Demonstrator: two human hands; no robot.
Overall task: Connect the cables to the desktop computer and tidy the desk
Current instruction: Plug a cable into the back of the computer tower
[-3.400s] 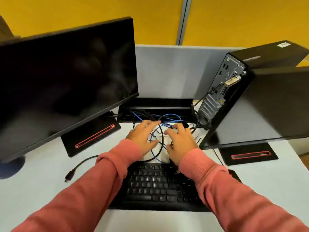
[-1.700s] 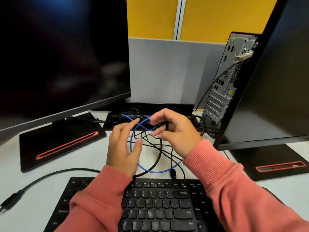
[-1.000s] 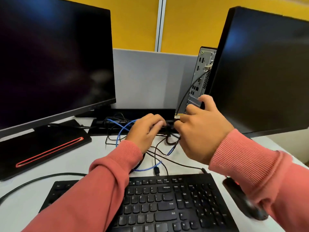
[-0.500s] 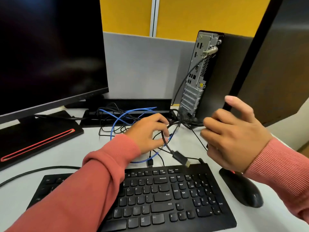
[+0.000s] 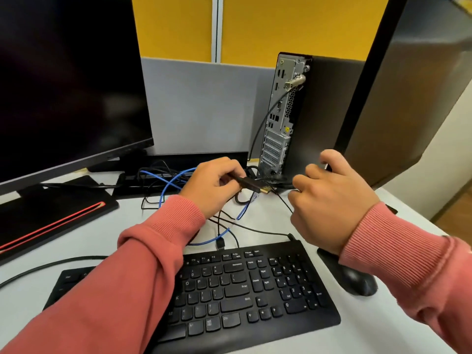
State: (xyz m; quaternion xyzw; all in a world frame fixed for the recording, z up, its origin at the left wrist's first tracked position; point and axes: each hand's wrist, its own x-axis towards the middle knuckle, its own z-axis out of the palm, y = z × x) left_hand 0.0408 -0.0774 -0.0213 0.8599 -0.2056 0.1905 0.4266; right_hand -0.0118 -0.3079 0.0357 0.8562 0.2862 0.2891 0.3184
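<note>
My left hand [image 5: 213, 186] grips a black cable plug [image 5: 252, 185] with a gold tip, held above the desk and pointing right. My right hand [image 5: 329, 198] hovers just right of the plug, fingers curled and holding nothing that I can see. Behind them the black desktop computer [image 5: 316, 118] stands upright, its rear port panel [image 5: 279, 116] facing me with one black cable attached near the top. A tangle of blue and black cables [image 5: 173, 182] lies on the desk behind my left hand.
A black keyboard [image 5: 229, 290] lies in front, a black mouse [image 5: 357, 279] at its right under my right wrist. A large monitor [image 5: 69, 80] stands left on its red-striped base [image 5: 51, 215]; a second monitor [image 5: 413, 80] is at right. A loose black cable [image 5: 46, 267] crosses the left desk.
My left hand lifted the black plug off the desk and now holds it level toward the computer. My right hand has moved in closer to the plug.
</note>
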